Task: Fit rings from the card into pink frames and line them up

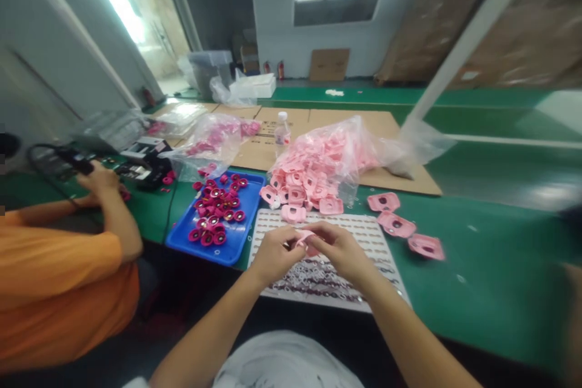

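Observation:
Between my two hands, over the white tray, I hold a pink plastic shell [309, 244]. My left hand [278, 254] pinches its left side, and my right hand [339, 248] grips it from the right. Fingers cover much of the shell. Beneath my hands the white tray [359, 231] carries rows of small parts, with dark and clear ring-like pieces heaped toward its near side. Just beyond the tray, a pile of pink shells [295, 194] spills from a clear plastic bag [350, 139]. Three more pink shells [396, 224] lie right of the tray.
A blue tray [234, 248] of magenta round parts [217, 206] is on my left. Beyond stand a bottle [282, 130], another bag [213, 139] and flat cardboard [254, 154]. At far left, a co-worker in an orange shirt [68, 285] works by a black device [148, 160].

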### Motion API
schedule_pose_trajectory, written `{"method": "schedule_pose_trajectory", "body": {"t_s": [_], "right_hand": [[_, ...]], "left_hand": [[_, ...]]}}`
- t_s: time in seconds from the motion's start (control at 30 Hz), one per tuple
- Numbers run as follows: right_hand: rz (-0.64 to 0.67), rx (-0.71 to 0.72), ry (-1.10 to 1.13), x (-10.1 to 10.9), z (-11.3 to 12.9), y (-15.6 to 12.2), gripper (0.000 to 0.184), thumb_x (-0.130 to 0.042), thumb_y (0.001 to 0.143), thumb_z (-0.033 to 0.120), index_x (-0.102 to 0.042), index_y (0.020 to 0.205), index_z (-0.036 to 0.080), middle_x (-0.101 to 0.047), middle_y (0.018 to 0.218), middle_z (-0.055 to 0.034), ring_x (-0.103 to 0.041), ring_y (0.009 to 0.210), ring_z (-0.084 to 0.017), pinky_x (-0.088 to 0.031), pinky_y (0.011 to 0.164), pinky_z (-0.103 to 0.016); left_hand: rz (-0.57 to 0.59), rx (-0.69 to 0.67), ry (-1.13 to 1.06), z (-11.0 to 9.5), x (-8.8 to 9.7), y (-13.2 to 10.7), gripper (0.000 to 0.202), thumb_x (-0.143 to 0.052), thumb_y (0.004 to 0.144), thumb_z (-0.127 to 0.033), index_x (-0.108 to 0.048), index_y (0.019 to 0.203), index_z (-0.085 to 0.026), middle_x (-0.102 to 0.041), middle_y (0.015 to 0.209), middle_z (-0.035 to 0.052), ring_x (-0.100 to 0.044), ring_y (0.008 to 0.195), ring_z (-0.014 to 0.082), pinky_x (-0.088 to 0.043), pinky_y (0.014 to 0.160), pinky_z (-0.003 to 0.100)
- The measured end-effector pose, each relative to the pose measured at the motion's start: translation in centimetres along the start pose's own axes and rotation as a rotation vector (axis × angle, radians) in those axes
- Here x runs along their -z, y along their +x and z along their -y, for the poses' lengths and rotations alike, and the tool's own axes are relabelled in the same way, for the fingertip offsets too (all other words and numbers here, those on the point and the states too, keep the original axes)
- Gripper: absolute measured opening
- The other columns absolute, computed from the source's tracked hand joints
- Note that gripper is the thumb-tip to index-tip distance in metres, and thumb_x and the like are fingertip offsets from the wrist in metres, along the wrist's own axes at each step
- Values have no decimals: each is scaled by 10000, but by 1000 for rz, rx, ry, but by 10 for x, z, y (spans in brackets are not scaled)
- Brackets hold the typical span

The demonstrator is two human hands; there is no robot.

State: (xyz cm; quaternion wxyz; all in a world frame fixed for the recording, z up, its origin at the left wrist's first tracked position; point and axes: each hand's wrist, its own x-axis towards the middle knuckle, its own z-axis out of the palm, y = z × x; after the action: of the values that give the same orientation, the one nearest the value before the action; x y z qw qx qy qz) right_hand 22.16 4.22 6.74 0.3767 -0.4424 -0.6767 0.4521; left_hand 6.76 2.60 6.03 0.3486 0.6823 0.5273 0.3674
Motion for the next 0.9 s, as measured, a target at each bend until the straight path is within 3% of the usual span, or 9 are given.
{"method": "schedule_pose_trajectory", "body": {"t_s": [0.07, 0.17, 0.23, 0.37, 0.43, 0.53, 0.67, 0.77, 0.9], "right_hand": [[93, -41, -1, -12, 2, 4, 191, -403, 764, 326, -510, 890, 229, -565, 807, -12, -533, 733, -161, -419, 655, -276], [50, -57, -91, -44, -1, 11, 198, -395, 765, 346, -518, 870, 233, -572, 773, -15, -535, 699, -167, -415, 639, -278], [57, -50, -102, -69, -3, 17, 202, -373, 773, 339, -520, 848, 223, -573, 768, -23, -538, 708, -170, -419, 648, -282], [325, 6, 21, -112, -4, 41, 240, -317, 797, 296, -480, 950, 208, -571, 816, -38, -544, 753, -166, -446, 644, -295], [384, 92, 5, -126, -7, 60, 283, -322, 799, 278, -406, 1062, 215, -560, 879, -46, -541, 791, -167, -455, 646, -313], [183, 308, -236, -145, -16, 94, 383, -482, 721, 247, -382, 1090, 219, -514, 989, -73, -483, 918, -207, -406, 756, -399], [100, 414, -367, -171, -25, 123, 388, -629, 583, 176, -491, 943, 213, -528, 940, -73, -435, 969, -244, -296, 866, -443], [93, 425, -382, -177, -20, 124, 242, -555, 664, 187, -511, 901, 204, -545, 862, -54, -479, 904, -214, -295, 873, -428], [76, 403, -368, -156, 2, 98, 282, -482, 728, 216, -465, 1009, 230, -515, 926, -54, -496, 872, -197, -386, 801, -374]], "left_hand": [[-12, 4, 21, 4, 12, -8, 187, -421, 732, -270, -585, 680, -196, -538, 621, 5, -479, 593, 123, -371, 541, 244], [-124, -17, 168, 14, 28, -22, 205, -466, 699, -344, -571, 819, -215, -554, 746, 40, -497, 717, 181, -393, 633, 303], [-182, -77, 308, 23, 40, -31, 435, -559, 606, -402, -499, 1002, -233, -529, 931, 70, -458, 880, 247, -366, 753, 366], [-274, -24, 359, 46, 67, -51, 497, -572, 592, -415, -462, 1055, -271, -513, 974, 68, -439, 929, 267, -328, 822, 399], [-423, 108, 226, 59, 83, -62, 401, -528, 631, -431, -495, 997, -272, -519, 950, 56, -455, 913, 250, -340, 818, 380], [-634, 281, -172, 76, 100, -78, 334, -329, 743, -464, -488, 971, -279, -536, 910, 35, -504, 812, 198, -394, 756, 337], [-778, 308, -596, 87, 109, -86, 458, -94, 788, -475, -485, 955, -304, -564, 822, 3, -533, 743, 168, -432, 679, 309], [-814, 270, -684, 89, 108, -82, 500, -56, 796, -469, -502, 939, -292, -562, 824, -23, -542, 788, 175, -438, 650, 304], [-844, 229, -728, 83, 100, -69, 473, -87, 801, -456, -447, 1043, -269, -552, 910, -4, -531, 867, 185, -436, 692, 332]]}}
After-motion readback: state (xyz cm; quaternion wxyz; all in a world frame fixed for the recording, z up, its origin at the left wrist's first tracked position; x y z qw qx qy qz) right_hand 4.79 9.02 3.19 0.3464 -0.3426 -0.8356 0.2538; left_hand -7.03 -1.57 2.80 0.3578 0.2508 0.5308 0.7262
